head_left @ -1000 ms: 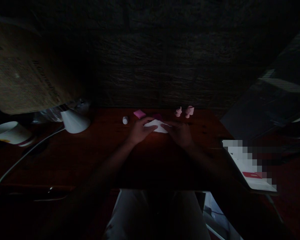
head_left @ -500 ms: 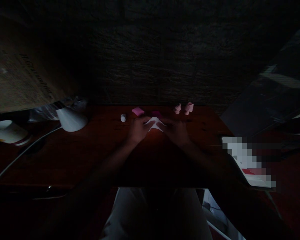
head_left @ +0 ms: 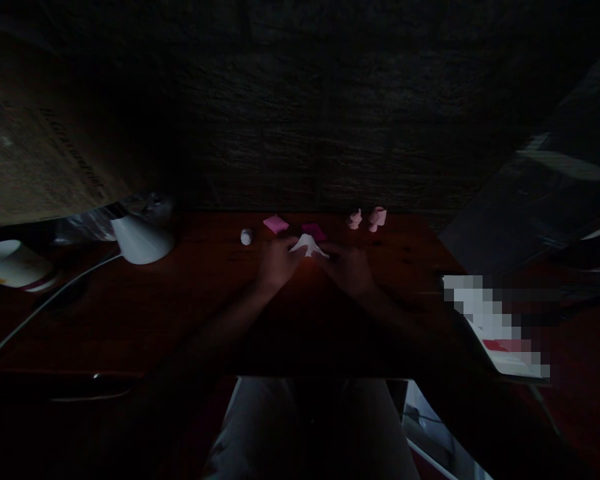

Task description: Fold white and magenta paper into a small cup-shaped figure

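Note:
A thin, bent white piece [head_left: 309, 244], soft-looking, is held up between my two hands over the wooden table; whether it is paper or clay I cannot tell. My left hand [head_left: 279, 261] pinches its left side with the fingers closed. On the right side, my right hand [head_left: 347, 265] grips the other edge, thumb toward the middle. Just behind it lies a dark magenta square [head_left: 313, 231]. A brighter pink square [head_left: 276, 224] is beyond my left hand, with a small white lump [head_left: 247, 237] to its left. Two small pink shaped pieces, one pointed [head_left: 355, 219] and one cup-like [head_left: 377, 219], stand beyond my right hand.
A white cone-shaped lamp base [head_left: 143, 240] with a cable and a paper cup [head_left: 15, 263] stand on the left, below a brown paper bag [head_left: 40, 153]. A partly blurred flat white object [head_left: 497, 333] lies at the right edge. A rough wall closes the back.
The white piece has changed shape between my fingers, now peaked in the middle with drooping sides. My hands have shifted slightly, and more of the magenta square shows.

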The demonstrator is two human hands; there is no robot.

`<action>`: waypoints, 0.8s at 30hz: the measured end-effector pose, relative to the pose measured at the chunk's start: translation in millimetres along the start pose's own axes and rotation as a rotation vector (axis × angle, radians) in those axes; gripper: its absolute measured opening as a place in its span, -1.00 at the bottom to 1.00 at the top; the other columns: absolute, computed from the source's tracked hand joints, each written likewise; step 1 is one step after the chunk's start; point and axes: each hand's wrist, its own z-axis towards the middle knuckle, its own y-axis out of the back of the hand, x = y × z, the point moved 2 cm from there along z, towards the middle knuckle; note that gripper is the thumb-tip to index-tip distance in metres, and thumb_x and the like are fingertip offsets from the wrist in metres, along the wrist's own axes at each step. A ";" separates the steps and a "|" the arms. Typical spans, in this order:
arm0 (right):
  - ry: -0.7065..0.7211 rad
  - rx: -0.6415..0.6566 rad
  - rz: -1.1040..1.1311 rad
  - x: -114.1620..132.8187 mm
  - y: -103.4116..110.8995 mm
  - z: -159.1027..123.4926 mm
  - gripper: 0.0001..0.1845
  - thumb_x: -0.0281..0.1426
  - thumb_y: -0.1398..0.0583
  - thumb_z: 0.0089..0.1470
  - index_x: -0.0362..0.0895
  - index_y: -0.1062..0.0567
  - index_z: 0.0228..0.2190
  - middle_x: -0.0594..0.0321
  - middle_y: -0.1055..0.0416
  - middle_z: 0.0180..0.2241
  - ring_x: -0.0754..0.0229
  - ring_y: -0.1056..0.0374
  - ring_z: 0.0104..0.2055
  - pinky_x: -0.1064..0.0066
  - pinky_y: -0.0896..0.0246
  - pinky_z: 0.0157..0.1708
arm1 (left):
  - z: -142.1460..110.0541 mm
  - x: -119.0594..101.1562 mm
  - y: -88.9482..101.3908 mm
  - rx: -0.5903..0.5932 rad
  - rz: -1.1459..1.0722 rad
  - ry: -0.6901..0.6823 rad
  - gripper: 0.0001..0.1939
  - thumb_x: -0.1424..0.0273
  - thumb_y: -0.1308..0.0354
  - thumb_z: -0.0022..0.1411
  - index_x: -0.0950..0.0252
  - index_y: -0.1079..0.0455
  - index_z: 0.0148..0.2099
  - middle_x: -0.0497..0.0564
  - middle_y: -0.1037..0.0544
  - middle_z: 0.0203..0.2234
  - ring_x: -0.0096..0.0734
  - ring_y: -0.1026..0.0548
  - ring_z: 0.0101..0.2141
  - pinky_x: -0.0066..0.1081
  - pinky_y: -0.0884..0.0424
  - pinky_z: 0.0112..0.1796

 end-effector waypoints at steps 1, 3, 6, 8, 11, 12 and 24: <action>0.002 0.003 -0.004 -0.3 -0.5 0.1 -0.79 -0.35 -0.27 0.14 -0.06 -0.68 -0.20 0.26 -0.66 -0.33 0.19 -0.54 -0.36 0.45 -0.32 -0.31 | 0.1 0.0 -0.4 -0.007 -0.004 -0.007 -0.83 0.38 -0.24 0.22 0.32 -0.51 -0.41 -0.04 -0.57 -0.52 -0.44 -0.42 -0.50 -0.45 -0.22 -0.44; -0.009 0.022 -0.022 -1.1 -1.5 0.7 -0.78 -0.36 -0.27 0.13 -0.06 -0.68 -0.19 0.25 -0.65 -0.35 0.19 -0.53 -0.38 0.44 -0.30 -0.32 | 0.6 1.2 -1.9 -0.014 -0.012 -0.015 -0.87 0.38 -0.25 0.20 0.31 -0.53 -0.38 -0.04 -0.59 -0.50 -0.42 -0.44 -0.48 -0.45 -0.24 -0.43; -0.042 0.030 -0.053 -1.8 -2.5 1.2 -0.78 -0.36 -0.26 0.14 -0.06 -0.69 -0.20 0.22 -0.65 -0.36 0.17 -0.52 -0.39 0.42 -0.29 -0.33 | 1.4 5.0 -5.1 -0.015 -0.028 -0.003 -0.87 0.37 -0.26 0.20 0.31 -0.54 -0.36 -0.02 -0.60 -0.49 -0.39 -0.46 -0.48 -0.43 -0.29 -0.42; -0.031 0.019 -0.057 -0.8 -2.6 0.9 -0.78 -0.35 -0.25 0.15 -0.05 -0.69 -0.19 0.23 -0.65 -0.37 0.17 -0.51 -0.40 0.42 -0.29 -0.33 | 1.7 6.7 -6.8 -0.034 -0.045 -0.010 -0.89 0.37 -0.26 0.20 0.29 -0.56 -0.33 0.00 -0.62 -0.46 -0.34 -0.49 -0.46 -0.40 -0.33 -0.39; 0.011 0.028 -0.059 1.5 -2.8 -0.2 -0.77 -0.36 -0.24 0.16 -0.05 -0.69 -0.20 0.26 -0.64 -0.40 0.20 -0.50 -0.43 0.44 -0.29 -0.34 | 1.4 6.9 -8.1 -0.059 -0.037 -0.033 -0.91 0.38 -0.27 0.21 0.27 -0.58 -0.30 0.04 -0.64 -0.43 -0.29 -0.53 -0.43 -0.37 -0.36 -0.35; 0.017 0.033 -0.062 2.1 -2.9 -0.5 -0.77 -0.37 -0.23 0.16 -0.06 -0.69 -0.20 0.26 -0.64 -0.40 0.20 -0.50 -0.43 0.44 -0.29 -0.35 | 1.3 6.6 -8.4 -0.056 -0.027 -0.033 -0.91 0.38 -0.27 0.21 0.27 -0.58 -0.30 0.05 -0.64 -0.43 -0.28 -0.53 -0.43 -0.37 -0.37 -0.35; -0.045 0.000 -0.055 -4.1 -4.0 1.8 -0.71 -0.41 -0.25 0.16 -0.10 -0.66 -0.09 0.13 -0.66 -0.21 0.06 -0.59 -0.25 0.34 -0.42 -0.22 | 1.6 6.1 -9.0 -0.042 -0.044 -0.096 -0.85 0.40 -0.20 0.27 0.31 -0.59 -0.20 0.05 -0.67 -0.37 -0.34 -0.56 -0.41 -0.42 -0.41 -0.34</action>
